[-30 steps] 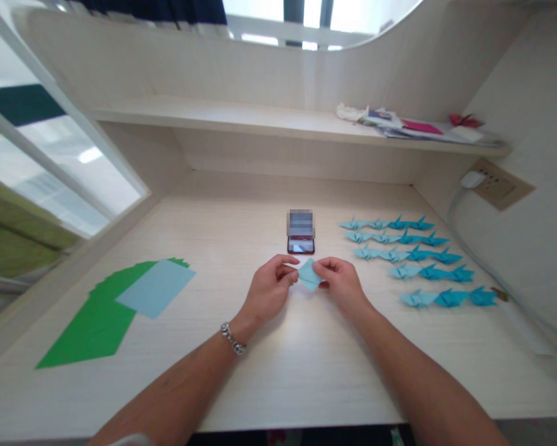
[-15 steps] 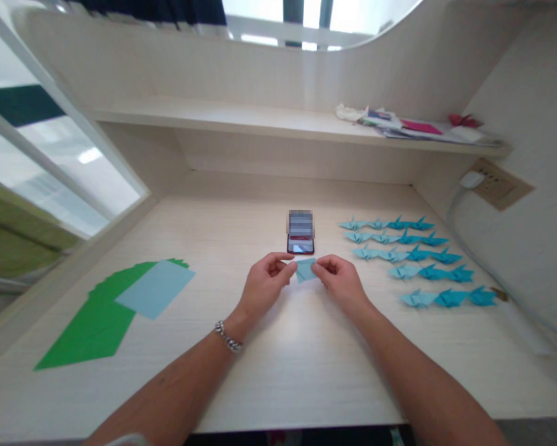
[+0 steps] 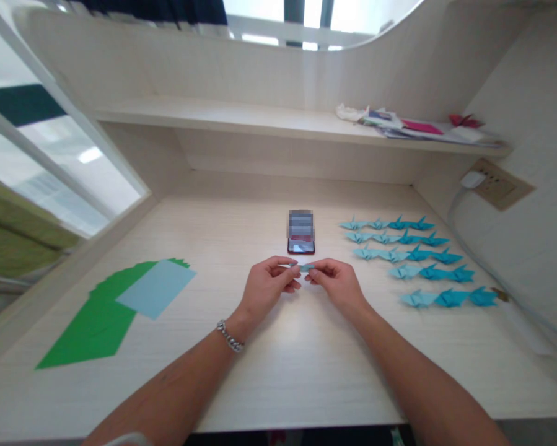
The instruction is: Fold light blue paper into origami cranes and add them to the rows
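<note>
"Paper [image 3: 305, 267] first, head view. Where does it lie?"

"Straight between the two hands, about the middle of the width of the desk [image 3: 301, 378], well back from its front edge. Left hand [image 3: 269, 282] at the left end of it, right hand [image 3: 338, 282] at the right."

"Which is nearer?"

"Neither. Both touch. Each grips its own end in a pinch, thumb against fingers, the other fingers loosely curled below."

"Long axis?"

"Side to side, roughly parallel to the desk's front edge, running from one pinch to the other. Shows only as a thin pale-blue strip, more or less edge-on. Folds too small to read. Raised off the desk or resting on it: cannot tell."

"Anything beyond it?"

"Phone [image 3: 301, 241], on the side toward the back edge, nearly in line with the paper. Near the fingertips, apart from the paper."

"And out to the sides?"

"Cranes [image 3: 416, 253], blue, five rows by the right edge, apart from the right hand. Toward the left edge, green sheets [image 3: 92, 319] in a fan, a blue sheet [image 3: 157, 288] lying over part of them, well apart from the left hand."
</note>
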Available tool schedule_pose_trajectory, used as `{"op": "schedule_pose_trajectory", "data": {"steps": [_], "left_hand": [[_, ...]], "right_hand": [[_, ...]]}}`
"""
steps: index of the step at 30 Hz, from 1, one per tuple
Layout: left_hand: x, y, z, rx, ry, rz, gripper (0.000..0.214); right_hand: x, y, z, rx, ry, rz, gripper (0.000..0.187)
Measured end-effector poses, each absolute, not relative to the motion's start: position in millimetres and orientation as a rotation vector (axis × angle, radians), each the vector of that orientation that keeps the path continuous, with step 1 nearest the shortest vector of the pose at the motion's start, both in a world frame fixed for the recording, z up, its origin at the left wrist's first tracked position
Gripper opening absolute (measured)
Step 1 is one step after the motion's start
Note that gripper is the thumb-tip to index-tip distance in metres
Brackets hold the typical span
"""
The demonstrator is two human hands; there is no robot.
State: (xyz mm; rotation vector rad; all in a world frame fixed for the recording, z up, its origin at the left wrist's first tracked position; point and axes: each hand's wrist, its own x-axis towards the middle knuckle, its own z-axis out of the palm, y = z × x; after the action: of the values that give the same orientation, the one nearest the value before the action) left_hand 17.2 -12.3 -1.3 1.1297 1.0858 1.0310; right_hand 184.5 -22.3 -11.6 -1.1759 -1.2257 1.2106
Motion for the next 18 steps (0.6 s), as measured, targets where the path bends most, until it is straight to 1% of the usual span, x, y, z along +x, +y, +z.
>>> {"op": "schedule_pose_trajectory", "data": {"steps": [8, 18], "left_hand": [[16.0, -10.7, -4.5, 1.156, 1.019, 1.109, 0.035], [16.0, -10.5, -6.3, 1.195, 1.0, 1.137, 0.033]], "right_hand": [[184.8, -23.0, -10.8, -1.143, -1.261, 1.149, 0.023], [184.2, -21.8, -13.5, -1.094, -1.242, 1.199, 0.027]]}}
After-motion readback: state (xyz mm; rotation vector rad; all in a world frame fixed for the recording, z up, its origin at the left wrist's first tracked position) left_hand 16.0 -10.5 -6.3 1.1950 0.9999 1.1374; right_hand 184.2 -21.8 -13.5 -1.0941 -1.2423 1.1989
